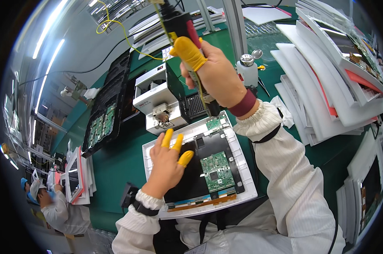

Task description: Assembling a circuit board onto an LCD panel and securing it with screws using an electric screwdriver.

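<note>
My right hand (217,74) is wrapped round a black-and-red electric screwdriver (179,23), raised above the bench with its lower end over the far edge of a white-framed display panel (245,171). Yellow finger cots cover some fingertips of both hands. My left hand (162,163) is open, fingers spread, over the panel's left side near a white-and-black screw feeder (168,89). A large green circuit board (217,171) lies on the panel's dark back. A smaller green board (216,122) sits at its far edge. The screwdriver's tip is hard to make out.
Black trays (109,97) with green circuit boards stand at the left. White foam sheets and panels (310,80) are stacked at the right. Beyond my right hand are a white dispenser bottle (247,72) and tweezers (263,86). Another person (60,203) works at the far left.
</note>
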Demonstrator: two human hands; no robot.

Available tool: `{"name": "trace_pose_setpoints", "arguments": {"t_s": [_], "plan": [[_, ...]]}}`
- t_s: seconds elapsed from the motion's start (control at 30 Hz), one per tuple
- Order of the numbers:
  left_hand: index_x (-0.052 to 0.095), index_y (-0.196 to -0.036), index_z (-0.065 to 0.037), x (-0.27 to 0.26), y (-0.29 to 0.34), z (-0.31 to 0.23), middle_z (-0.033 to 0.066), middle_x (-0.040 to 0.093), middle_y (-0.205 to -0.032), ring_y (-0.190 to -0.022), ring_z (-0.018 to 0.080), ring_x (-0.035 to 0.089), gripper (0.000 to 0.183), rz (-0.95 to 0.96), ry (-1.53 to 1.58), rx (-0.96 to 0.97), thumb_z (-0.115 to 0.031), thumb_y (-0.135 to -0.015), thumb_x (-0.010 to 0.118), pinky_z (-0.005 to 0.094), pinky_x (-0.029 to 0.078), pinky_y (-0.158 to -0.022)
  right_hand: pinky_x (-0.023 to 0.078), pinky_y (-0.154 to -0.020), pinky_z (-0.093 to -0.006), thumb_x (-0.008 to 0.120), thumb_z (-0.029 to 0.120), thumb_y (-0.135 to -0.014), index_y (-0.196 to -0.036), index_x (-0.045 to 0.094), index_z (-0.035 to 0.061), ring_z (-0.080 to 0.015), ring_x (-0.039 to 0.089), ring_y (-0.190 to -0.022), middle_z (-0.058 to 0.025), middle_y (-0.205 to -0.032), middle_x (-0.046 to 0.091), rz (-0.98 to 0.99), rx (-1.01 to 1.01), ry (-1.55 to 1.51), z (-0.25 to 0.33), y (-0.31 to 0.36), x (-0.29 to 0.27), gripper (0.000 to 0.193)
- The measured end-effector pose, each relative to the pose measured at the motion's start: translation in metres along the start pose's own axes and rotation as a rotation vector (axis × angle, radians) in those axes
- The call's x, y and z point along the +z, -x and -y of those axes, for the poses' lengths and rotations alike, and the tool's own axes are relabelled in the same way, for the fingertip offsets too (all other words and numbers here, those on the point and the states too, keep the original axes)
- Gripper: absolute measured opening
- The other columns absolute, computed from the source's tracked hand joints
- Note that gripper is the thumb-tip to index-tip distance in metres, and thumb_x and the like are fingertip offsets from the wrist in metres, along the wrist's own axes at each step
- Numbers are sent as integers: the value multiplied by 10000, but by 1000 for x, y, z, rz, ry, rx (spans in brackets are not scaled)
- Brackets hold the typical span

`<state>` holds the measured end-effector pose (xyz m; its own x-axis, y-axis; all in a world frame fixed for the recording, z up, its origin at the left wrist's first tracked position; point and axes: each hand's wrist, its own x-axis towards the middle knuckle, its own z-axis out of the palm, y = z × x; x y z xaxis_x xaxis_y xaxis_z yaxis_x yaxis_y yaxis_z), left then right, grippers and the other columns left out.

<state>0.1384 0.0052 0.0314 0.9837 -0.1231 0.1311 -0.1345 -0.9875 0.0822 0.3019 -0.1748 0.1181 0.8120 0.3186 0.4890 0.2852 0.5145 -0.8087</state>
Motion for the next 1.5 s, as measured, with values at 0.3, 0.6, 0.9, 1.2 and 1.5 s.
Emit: {"name": "trace_pose_setpoints", "arguments": {"t_s": [0.3, 0.6, 0.9, 1.2, 1.5], "plan": [[458, -1396, -8, -11, 94, 120, 217, 460, -1413, -1314, 380, 410, 540, -122, 354, -213, -274, -952, 613, 431, 310, -1118, 443, -524, -206, 464, 431, -1024, -1097, 548, 24, -75, 534, -562, -18, -739, 551, -34, -113, 99, -6, 4, 2, 422], [469, -1404, -63, 30, 104, 129, 185, 493, -1376, -1292, 367, 421, 688, -193, 324, -193, -565, -935, 502, 474, 251, -1124, 425, -537, -276, 417, 668, -941, -1121, 533, 3, -139, 499, -553, -65, -710, 534, 66, -326, -119, -16, -9, 56, 699], [508, -1374, -73, 25, 103, 127, 167, 520, -1360, -1315, 346, 400, 621, -165, 346, -220, -497, -922, 551, 480, 241, -1125, 401, -465, -201, 551, 330, -1006, -967, 588, -15, -59, 513, -504, -7, -638, 559, 113, -302, -147, -69, -27, 107, 349], [511, -1367, -64, 28, 107, 132, 167, 525, -1352, -1312, 340, 406, 602, -171, 318, -203, -441, -906, 603, 475, 248, -1120, 461, -509, -230, 463, 394, -1026, -1035, 549, -30, -112, 549, -537, -58, -696, 571, 213, -290, 88, -74, -24, 111, 433], [510, -1365, -53, 29, 107, 131, 173, 532, -1344, -1302, 342, 418, 606, -189, 292, -182, -426, -898, 610, 471, 257, -1116, 414, -428, -223, 572, 141, -951, -924, 566, 5, -71, 505, -449, -6, -600, 553, 178, -44, 37, -79, -30, 125, 139]]}}
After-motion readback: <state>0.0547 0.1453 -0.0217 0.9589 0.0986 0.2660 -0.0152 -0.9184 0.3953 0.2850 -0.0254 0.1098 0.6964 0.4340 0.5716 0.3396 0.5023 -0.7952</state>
